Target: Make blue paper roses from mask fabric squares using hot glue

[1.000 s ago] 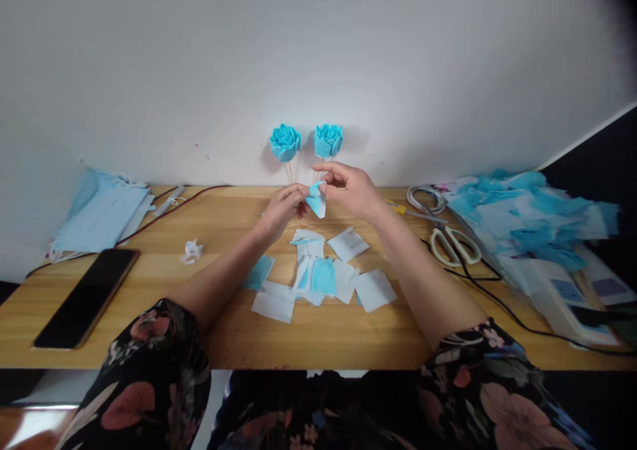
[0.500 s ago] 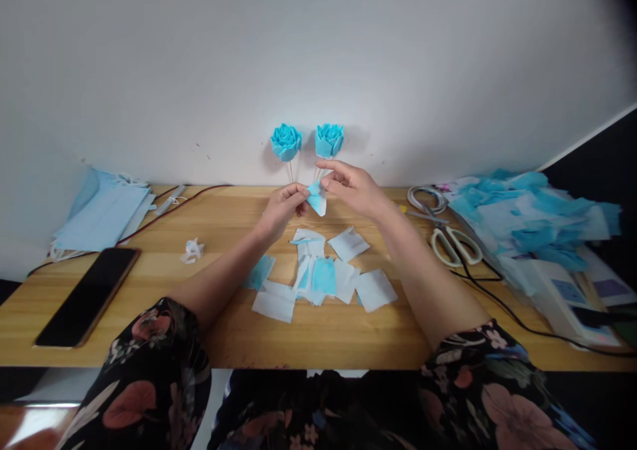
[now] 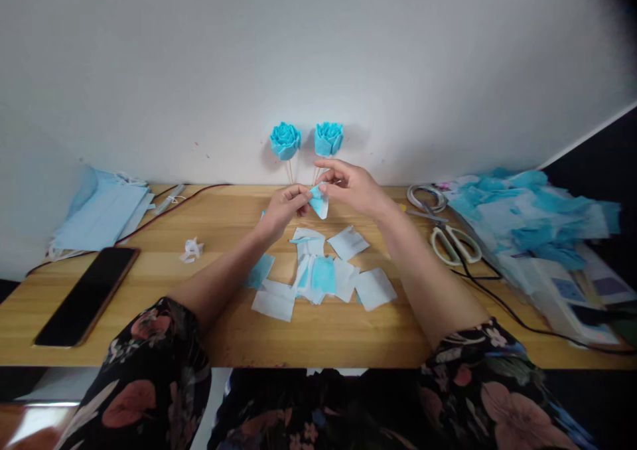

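Note:
My left hand (image 3: 287,210) pinches a small folded piece of blue-and-white mask fabric (image 3: 319,206) by its left side. On its upper right edge are the thumb and a finger of my right hand (image 3: 351,186), with the index finger reaching above. The piece hangs to a point over the table. Just behind my hands, two blue fabric flowers, a left one (image 3: 285,141) and a right one (image 3: 328,139), stand on thin sticks against the wall. Below lie several cut fabric squares, among them a blue one (image 3: 324,275) and a white one (image 3: 375,289).
Face masks (image 3: 94,211) are stacked at the far left, behind a phone (image 3: 87,297). A crumpled white scrap (image 3: 191,251) lies near my left forearm. On the right are scissors (image 3: 455,245), a cable coil (image 3: 426,199), a heap of blue scraps (image 3: 537,211) and a black cord (image 3: 522,324).
My right thumb and fingers have closed in on the upper edge of the fabric piece. The piece has shifted slightly right and down; my left hand keeps its pinch.

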Demonstrator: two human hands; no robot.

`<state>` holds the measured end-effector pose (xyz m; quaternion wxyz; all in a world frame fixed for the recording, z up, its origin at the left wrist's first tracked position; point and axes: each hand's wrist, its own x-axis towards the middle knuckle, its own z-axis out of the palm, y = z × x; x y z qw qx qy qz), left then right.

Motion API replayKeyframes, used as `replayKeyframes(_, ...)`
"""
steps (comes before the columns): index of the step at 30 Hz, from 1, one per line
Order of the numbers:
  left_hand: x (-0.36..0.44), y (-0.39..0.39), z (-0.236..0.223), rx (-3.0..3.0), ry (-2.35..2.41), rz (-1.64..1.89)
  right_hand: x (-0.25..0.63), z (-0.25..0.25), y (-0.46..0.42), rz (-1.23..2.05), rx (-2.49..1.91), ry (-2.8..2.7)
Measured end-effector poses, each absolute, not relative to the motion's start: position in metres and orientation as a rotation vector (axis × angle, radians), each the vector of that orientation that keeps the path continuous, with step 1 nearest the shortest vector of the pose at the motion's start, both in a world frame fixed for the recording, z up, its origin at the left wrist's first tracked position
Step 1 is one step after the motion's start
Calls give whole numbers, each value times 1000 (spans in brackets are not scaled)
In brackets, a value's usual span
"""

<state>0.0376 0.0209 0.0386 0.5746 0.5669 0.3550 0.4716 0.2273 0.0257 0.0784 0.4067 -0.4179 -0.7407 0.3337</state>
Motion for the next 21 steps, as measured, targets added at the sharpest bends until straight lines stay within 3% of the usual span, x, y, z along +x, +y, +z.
replayKeyframes(21,40,19,41,1359,811,1093,220,76,23,882,-1020,-1880)
